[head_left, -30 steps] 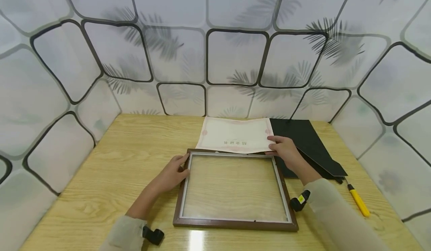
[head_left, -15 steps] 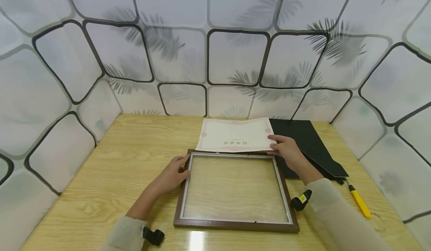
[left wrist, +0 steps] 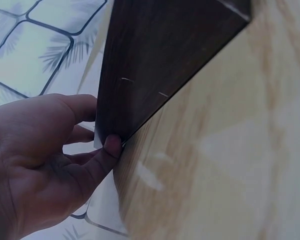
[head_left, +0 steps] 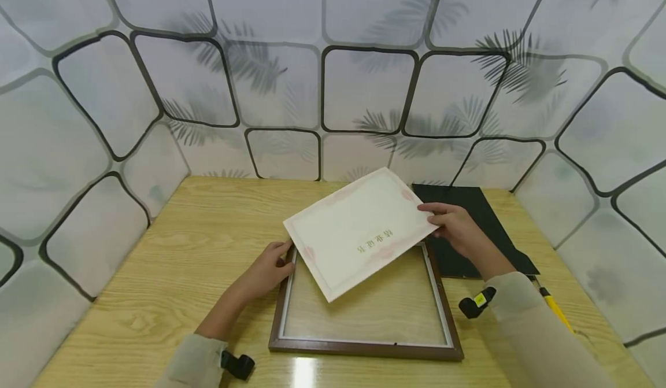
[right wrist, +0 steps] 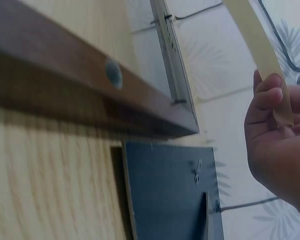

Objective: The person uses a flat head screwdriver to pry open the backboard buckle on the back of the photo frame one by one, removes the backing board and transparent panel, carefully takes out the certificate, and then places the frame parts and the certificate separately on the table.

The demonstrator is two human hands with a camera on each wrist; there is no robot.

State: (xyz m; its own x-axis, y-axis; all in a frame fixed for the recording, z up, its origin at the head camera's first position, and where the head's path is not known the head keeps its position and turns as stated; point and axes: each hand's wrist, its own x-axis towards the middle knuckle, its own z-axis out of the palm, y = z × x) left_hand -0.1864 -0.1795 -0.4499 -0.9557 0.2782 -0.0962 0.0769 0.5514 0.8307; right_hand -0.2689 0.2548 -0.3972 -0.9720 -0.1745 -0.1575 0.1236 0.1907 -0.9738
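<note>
My right hand (head_left: pixel 460 229) pinches the right corner of a cream paper certificate (head_left: pixel 359 232) with a pink border and gold characters. The sheet hangs tilted over the far part of a brown picture frame (head_left: pixel 366 350), with its lower corner above the glass (head_left: pixel 374 313). My left hand (head_left: pixel 264 271) holds the frame's far left corner. In the left wrist view, thumb and fingers lie on either side of the dark frame edge (left wrist: pixel 140 65). From the right wrist view, the right thumb and fingers (right wrist: pixel 270 92) pinch the edge of the sheet (right wrist: pixel 260 40).
A black backing board (head_left: pixel 477 209) lies right of the frame, partly behind the right hand. Beside it is a yellow-handled screwdriver (head_left: pixel 554 307), partly hidden by the sleeve. The wooden table (head_left: pixel 198 232) meets a patterned curtain (head_left: pixel 364 87) at the back and sides.
The right hand has lifted the certificate from beyond the frame, turned it, and brought it toward me over the glass. The left hand has stayed at the frame's corner.
</note>
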